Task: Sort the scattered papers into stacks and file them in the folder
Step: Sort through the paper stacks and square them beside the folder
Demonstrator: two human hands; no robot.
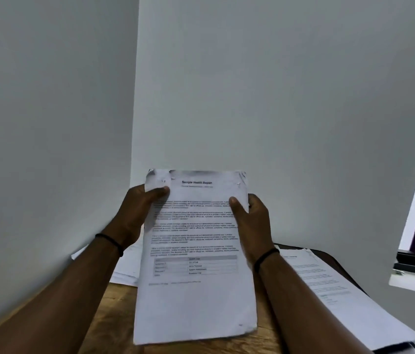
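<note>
Both forearms raised, angled inward. Left hand [135, 213] and right hand [255, 221] each pinch a side edge of the held sheets [196, 251], thumbs in front. Dark band on each wrist.

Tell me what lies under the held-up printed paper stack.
Below the white printed paper stack, held by the left hand and right hand, the brown wooden table shows, with loose white sheets at its far edge. Whatever lies directly behind the stack is covered.
</note>
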